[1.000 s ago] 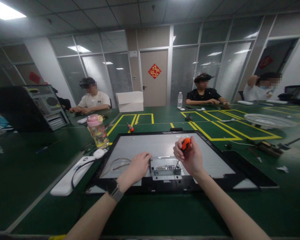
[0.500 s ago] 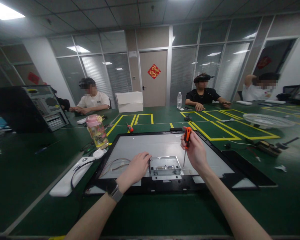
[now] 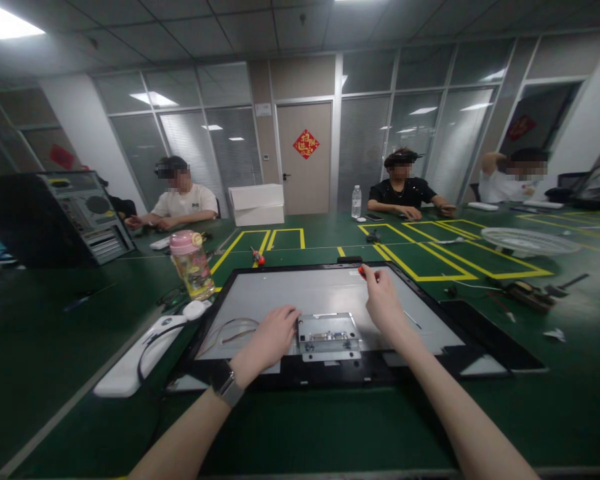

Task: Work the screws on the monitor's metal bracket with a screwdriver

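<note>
A black-framed display panel (image 3: pixel 285 290) lies flat on the green table in front of me. On its near middle part sits a silver metal bracket box (image 3: pixel 329 335) with connectors on its front. My left hand (image 3: pixel 273 337) lies at the box's left side, fingers stretched out and fingertips at its edge; its thumb is hidden. To the right of the box and above the panel, my right hand (image 3: pixel 384 303) is closed around a screwdriver (image 3: pixel 413 320). Only a bit of its orange handle shows at the fingertips, and the thin shaft points down to the right, clear of the box.
Left of the panel are a white power strip (image 3: pixel 140 357) with a black cable and a pink-lidded bottle (image 3: pixel 193 267). A small red screwdriver (image 3: pixel 258 257) lies beyond the panel. On the right are a black flat panel (image 3: pixel 490 337) and a tool (image 3: pixel 530 293). Several people sit opposite.
My right hand has turned the screwdriver from upright, tip down beside the box, to lying back beneath the palm with its shaft toward the right. My left hand stays in place.
</note>
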`<state>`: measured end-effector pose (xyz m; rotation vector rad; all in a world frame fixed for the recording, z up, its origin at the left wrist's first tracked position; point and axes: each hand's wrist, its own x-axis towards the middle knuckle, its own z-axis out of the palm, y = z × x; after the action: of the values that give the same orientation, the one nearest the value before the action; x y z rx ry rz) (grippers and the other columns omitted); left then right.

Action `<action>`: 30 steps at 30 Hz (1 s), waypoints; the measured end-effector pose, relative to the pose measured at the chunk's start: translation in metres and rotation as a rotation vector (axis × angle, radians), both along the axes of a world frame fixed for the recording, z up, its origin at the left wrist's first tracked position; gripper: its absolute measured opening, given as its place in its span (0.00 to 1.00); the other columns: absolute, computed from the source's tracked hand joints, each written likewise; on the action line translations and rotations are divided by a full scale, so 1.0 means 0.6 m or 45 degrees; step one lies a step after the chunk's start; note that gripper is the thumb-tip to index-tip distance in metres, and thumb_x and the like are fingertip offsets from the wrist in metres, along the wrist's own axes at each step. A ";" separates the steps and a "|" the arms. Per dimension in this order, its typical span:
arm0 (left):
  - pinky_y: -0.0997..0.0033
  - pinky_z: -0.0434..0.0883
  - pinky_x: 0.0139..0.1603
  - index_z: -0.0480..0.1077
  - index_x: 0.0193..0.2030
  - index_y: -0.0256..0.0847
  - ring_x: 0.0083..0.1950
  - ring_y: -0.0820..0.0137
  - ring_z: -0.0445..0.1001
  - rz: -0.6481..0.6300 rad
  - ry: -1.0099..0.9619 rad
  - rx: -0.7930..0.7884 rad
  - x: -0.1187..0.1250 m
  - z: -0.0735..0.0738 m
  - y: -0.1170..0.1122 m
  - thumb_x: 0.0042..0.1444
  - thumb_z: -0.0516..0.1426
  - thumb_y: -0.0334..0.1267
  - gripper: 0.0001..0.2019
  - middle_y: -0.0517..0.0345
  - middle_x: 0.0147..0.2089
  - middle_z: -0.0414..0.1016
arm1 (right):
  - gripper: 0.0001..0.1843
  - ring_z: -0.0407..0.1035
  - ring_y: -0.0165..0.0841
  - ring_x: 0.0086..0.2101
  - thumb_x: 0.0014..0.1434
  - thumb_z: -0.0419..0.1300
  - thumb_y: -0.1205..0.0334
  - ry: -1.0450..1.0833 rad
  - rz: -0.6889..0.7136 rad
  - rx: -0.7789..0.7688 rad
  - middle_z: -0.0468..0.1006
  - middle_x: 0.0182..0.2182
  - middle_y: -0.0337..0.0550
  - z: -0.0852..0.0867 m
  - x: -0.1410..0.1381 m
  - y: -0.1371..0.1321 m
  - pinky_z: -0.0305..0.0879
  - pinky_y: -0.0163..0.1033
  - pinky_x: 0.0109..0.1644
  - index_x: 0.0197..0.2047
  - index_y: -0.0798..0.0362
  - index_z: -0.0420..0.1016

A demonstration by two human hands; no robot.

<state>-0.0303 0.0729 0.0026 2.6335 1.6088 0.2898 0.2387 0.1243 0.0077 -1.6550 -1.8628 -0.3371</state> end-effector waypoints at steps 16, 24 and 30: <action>0.56 0.61 0.68 0.66 0.63 0.37 0.65 0.59 0.66 -0.002 -0.060 -0.001 -0.003 -0.005 0.002 0.63 0.47 0.27 0.23 0.44 0.66 0.67 | 0.17 0.73 0.53 0.47 0.67 0.45 0.71 -0.249 -0.069 -0.451 0.76 0.45 0.71 -0.026 0.031 -0.001 0.67 0.52 0.46 0.46 0.63 0.75; 0.55 0.63 0.66 0.68 0.61 0.38 0.62 0.57 0.69 -0.016 -0.192 -0.021 -0.003 0.000 0.003 0.61 0.48 0.26 0.22 0.42 0.62 0.70 | 0.19 0.72 0.48 0.51 0.66 0.53 0.66 -0.020 0.150 -0.358 0.74 0.52 0.64 -0.004 0.024 0.009 0.68 0.51 0.54 0.59 0.61 0.70; 0.62 0.66 0.63 0.70 0.58 0.41 0.58 0.64 0.72 -0.096 -0.387 -0.102 -0.002 0.020 -0.004 0.68 0.48 0.37 0.17 0.49 0.57 0.74 | 0.33 0.72 0.42 0.54 0.56 0.66 0.51 0.488 0.888 -0.851 0.75 0.57 0.53 0.016 0.027 -0.005 0.68 0.46 0.58 0.62 0.53 0.69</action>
<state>-0.0314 0.0704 0.0148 2.4398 1.3912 0.5771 0.2550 0.1214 0.0171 -1.1790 -2.2023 0.9084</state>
